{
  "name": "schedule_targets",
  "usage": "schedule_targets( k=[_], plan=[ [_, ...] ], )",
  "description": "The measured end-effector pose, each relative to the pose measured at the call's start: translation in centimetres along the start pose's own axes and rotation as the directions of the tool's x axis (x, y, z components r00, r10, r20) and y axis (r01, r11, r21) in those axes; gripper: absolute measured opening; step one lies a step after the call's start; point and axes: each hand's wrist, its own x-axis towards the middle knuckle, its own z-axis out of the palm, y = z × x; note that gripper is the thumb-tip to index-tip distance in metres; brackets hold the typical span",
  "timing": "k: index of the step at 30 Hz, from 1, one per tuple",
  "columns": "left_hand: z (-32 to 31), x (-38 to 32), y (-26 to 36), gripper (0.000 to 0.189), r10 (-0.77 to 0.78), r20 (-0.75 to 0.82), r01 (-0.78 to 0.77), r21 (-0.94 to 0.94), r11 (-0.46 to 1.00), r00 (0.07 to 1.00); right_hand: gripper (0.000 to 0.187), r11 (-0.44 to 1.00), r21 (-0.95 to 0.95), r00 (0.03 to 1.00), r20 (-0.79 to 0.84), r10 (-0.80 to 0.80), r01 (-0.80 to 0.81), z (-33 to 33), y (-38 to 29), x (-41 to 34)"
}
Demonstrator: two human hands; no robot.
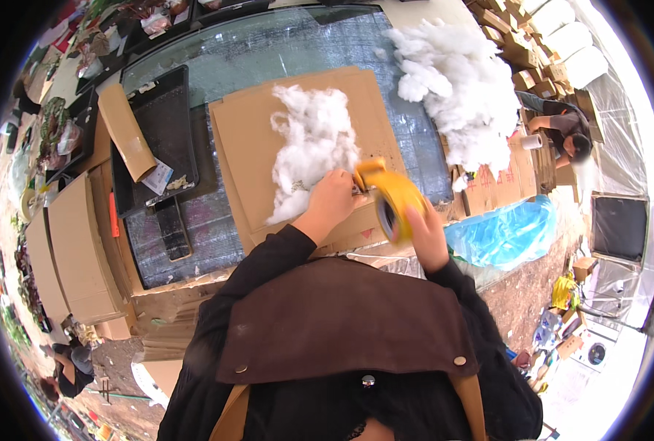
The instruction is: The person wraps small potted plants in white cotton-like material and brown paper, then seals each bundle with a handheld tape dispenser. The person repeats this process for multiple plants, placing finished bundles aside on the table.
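Observation:
My right hand (427, 234) grips a yellow packing-tape dispenser (401, 198), blurred by motion, with its cutting end towards my left hand. My left hand (331, 197) has curled fingers at the near right corner of a white fibrefill pad (313, 143). Its fingertips are beside the dispenser's end, and whatever may be between them is hidden. Beneath the pad lie stacked flat cardboard sheets (244, 165). A bit of greenish plant matter (298, 186) shows in the fibre near my left hand.
A big fibrefill heap (465, 88) lies at the right of the table (217, 60). Left are a black tray (167, 110), a rolled cardboard tube (126, 132), a phone (172, 229) and an orange-red cutter (114, 214). Blue plastic (506, 231) hangs at right. Another person (564, 129) bends beyond.

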Motion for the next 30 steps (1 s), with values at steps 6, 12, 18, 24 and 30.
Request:
schedule_targets(
  k=[6, 12, 18, 24, 30],
  plan=[
    [0.0, 1.0, -0.8, 0.038, 0.015, 0.093, -0.018, 0.034, 0.999, 0.996, 0.042, 0.97, -0.029, 0.953, -0.192, 0.233, -0.243, -0.9, 1.3, -8.7],
    [0.0, 1.7, -1.2, 0.059, 0.14, 0.086, -0.147, 0.084, 0.986, 0.986, 0.044, 0.821, -0.563, 0.996, -0.055, 0.076, -0.094, 1.4, 1.1, 0.7],
    [0.1, 2.3, -1.9, 0.055, 0.122, 0.206, -0.153, 0.141, 0.978, 0.971, 0.051, 0.465, -0.885, 0.962, 0.136, 0.238, 0.01, 4.1, -5.6, 3.5],
    [1.0, 1.1, -1.0, 0.039, 0.133, 0.148, -0.165, 0.231, 0.959, 0.98, 0.048, 0.424, -0.9, 0.964, -0.014, -0.265, 0.103, -7.5, -1.1, 4.4],
    [1.5, -0.8, 0.7, 0.026, 0.131, 0.099, -0.16, 0.399, 0.903, 0.986, 0.039, 0.208, -0.95, 0.949, 0.174, -0.261, 0.231, -11.1, 8.7, 10.3]
  ],
)
